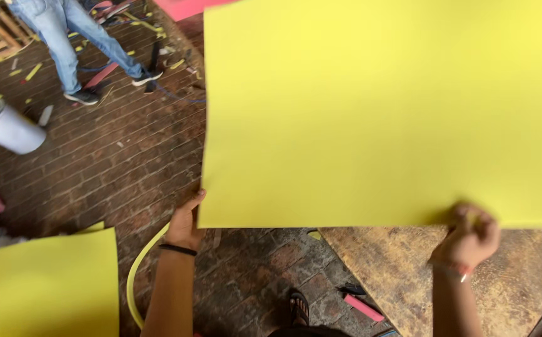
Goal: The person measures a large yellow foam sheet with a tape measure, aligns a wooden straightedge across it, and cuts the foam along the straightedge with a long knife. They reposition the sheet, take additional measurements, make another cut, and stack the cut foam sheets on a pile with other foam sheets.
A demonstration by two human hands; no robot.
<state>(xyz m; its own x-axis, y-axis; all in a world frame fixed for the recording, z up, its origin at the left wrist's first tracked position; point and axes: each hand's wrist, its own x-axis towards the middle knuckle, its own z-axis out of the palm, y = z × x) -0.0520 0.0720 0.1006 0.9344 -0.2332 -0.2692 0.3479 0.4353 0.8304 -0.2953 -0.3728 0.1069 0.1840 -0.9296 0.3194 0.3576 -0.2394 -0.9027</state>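
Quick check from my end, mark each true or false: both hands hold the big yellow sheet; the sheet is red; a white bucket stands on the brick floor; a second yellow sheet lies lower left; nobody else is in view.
1. Both hands hold the big yellow sheet. True: the left hand and the right hand grip its near edge.
2. The sheet is red. False: it is yellow.
3. A white bucket stands on the brick floor. True.
4. A second yellow sheet lies lower left. True.
5. Nobody else is in view. False: another person's legs in jeans show upper left.
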